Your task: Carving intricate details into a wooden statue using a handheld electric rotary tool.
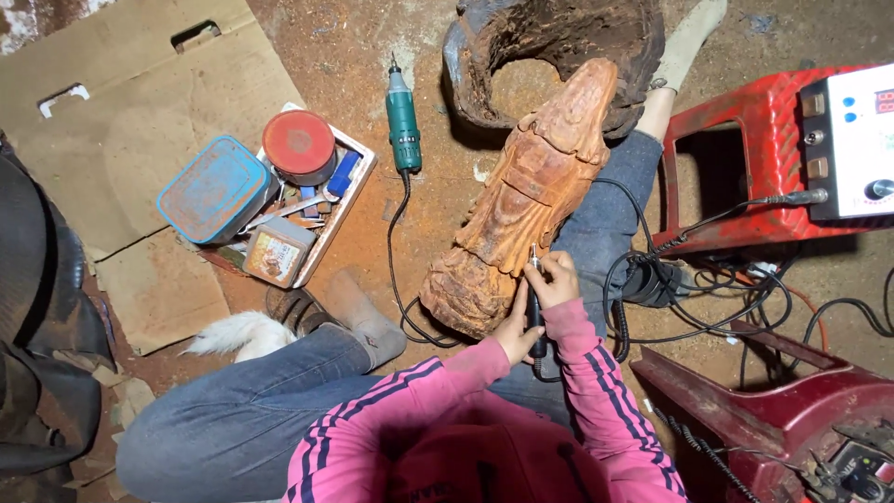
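Observation:
A long reddish-brown carved wooden figure [529, 200] lies across my lap, its head pointing away from me toward a hollow dark stump [559, 42]. My right hand [553, 279] grips a slim black corded carving handpiece [536, 307] like a pen, its tip touching the carving's lower right side. My left hand [515, 333] rests against the base of the figure just below, partly hidden by the right hand and the tool.
A green rotary tool [403, 116] lies on the dirt floor to the left. A white tray [358, 182] holds a red-lidded jar, a blue tin and small items on cardboard. Red plastic stools [736, 177], a white control box [857, 140] and tangled cables [708, 298] crowd the right.

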